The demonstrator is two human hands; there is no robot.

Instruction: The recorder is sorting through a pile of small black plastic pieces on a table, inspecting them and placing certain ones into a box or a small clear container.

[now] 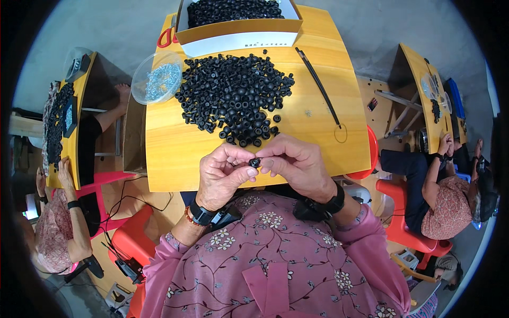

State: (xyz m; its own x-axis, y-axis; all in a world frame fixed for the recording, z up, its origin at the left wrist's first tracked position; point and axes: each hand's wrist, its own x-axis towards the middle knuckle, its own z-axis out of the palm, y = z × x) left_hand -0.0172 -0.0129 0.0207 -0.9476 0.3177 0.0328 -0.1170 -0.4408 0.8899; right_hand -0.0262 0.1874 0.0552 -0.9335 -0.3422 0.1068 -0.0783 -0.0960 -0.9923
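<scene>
Between my two hands, just above the table's near edge, is a small black round part with a hollow end. My left hand pinches it between thumb and forefinger. From the other side my right hand closes its thumb and fingertips at the part; whether those fingertips hold a second small piece is hidden. A large heap of small black cap-like parts lies on the yellow wooden table just beyond my hands. Left of the heap stands a clear plastic tub with small pale blue, glinting pieces.
A cardboard box filled with black parts stands at the table's far side, red-handled scissors beside it. A thin black rod with a wire loop lies at right. Other people sit at tables on both sides, near red stools.
</scene>
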